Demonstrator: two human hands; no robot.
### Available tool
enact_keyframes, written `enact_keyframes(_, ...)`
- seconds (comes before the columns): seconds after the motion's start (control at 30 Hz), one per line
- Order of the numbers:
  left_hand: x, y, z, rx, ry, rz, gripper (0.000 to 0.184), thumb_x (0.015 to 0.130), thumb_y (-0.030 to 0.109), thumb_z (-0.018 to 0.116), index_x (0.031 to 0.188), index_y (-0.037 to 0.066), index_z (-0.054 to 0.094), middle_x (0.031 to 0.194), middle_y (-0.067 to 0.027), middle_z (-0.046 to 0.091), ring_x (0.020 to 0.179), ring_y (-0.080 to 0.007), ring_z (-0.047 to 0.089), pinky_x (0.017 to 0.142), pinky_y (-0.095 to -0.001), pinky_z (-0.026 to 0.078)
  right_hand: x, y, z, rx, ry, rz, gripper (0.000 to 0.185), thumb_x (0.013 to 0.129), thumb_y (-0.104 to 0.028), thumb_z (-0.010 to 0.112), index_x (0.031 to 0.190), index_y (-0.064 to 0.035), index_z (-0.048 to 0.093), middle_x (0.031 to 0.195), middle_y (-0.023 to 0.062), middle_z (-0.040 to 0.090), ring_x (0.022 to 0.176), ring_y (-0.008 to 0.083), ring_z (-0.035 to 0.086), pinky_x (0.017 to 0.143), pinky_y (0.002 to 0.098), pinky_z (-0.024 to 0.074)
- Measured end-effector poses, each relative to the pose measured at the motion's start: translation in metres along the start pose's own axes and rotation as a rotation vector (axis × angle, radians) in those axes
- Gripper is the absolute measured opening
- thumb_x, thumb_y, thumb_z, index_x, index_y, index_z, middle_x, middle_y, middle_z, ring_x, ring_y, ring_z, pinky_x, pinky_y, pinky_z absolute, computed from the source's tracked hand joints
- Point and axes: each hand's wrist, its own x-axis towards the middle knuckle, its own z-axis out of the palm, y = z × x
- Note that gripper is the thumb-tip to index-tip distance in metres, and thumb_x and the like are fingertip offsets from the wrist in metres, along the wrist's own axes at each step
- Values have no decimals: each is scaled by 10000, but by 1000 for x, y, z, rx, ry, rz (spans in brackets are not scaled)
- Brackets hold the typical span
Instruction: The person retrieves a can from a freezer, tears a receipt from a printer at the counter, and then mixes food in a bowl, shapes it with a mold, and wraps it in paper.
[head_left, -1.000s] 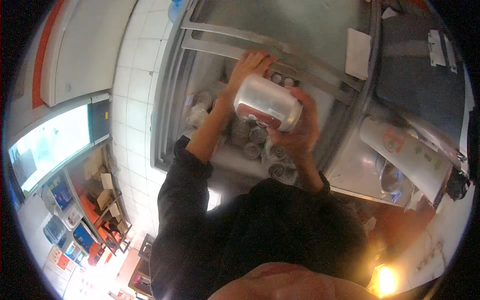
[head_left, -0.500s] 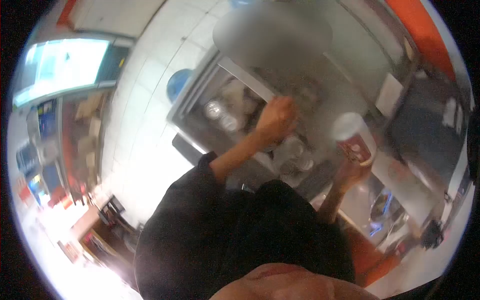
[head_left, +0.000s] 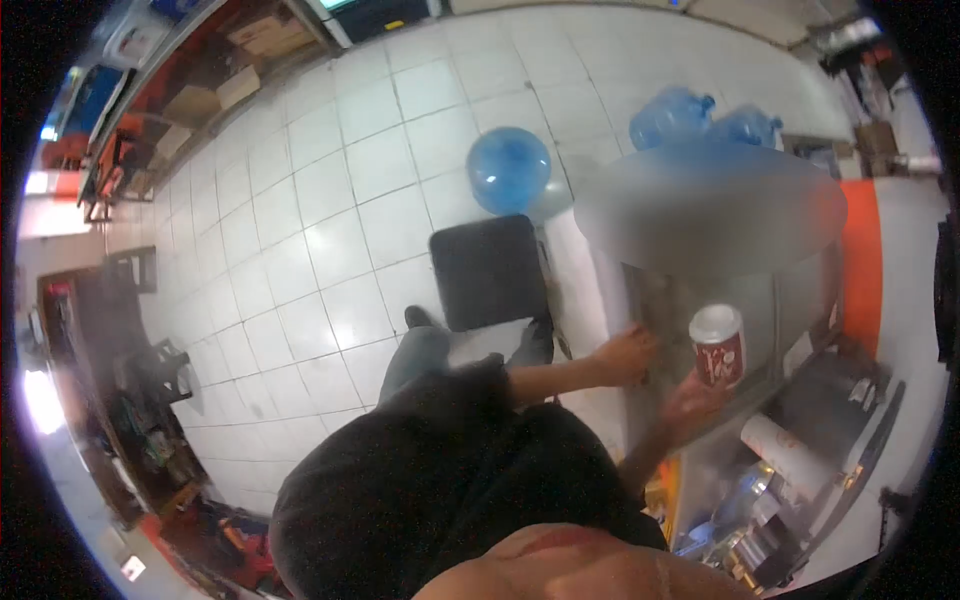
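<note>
A paper cup with a white lid and a red printed side [head_left: 719, 358] stands upright in my right hand [head_left: 694, 402], whose fingers wrap round its lower part. My left hand [head_left: 626, 357] is closed in a fist at the near edge of a chest-like cabinet [head_left: 690, 300] with a greyish top. What those fingers hold, if anything, is hidden. The cup is over the cabinet top, a short way to the right of my left hand.
A black square stool [head_left: 488, 272] and a round blue water jug [head_left: 508, 168] stand on the white tiled floor [head_left: 330, 250]. More blue jugs [head_left: 672, 118] are at the back. A white cylinder [head_left: 778, 448] and shiny metal items [head_left: 755, 540] lie at lower right.
My view has swung left, bringing in more floor. The cabinet's open inside with clear cups and silvery items no longer shows. The cup stays in my right hand; my left hand remains closed.
</note>
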Motion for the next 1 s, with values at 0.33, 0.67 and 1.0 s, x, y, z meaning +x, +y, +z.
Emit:
enact_keyframes(0.33, -406, -226, -50, -242, -98, -694, 461, 826, 366, 488, 1167, 58, 523, 1226, -187, 494, 1105, -331, 503, 929, -488, 372, -92, -167, 175, 1143, -21, 776, 515, 902, -365, 425, 1327, -92, 322, 1344, 78, 363, 1253, 230, 318, 1042, 402, 254)
enact_keyframes(0.67, -379, -210, -188, -808, 345, -386, 422, 890, 310, 507, 1228, 62, 462, 1170, -140, 540, 1084, -271, 512, 906, -379, 410, -71, -249, 245, 1197, -519, 747, 552, 835, -425, 515, 1262, -87, 425, 1251, 75, 469, 1191, 217, 421, 1013, 407, 341)
enact_keyframes(1.0, -330, -282, -366, -1042, 370, -21, 765, 792, 420, 632, 1365, 66, 270, 1361, -157, 341, 1257, -278, 328, 1025, -402, 284, -71, -215, 392, 1079, -890, 1067, 428, 844, -482, 517, 1025, -94, 531, 1037, 44, 570, 973, 203, 551, 909, 384, 427)
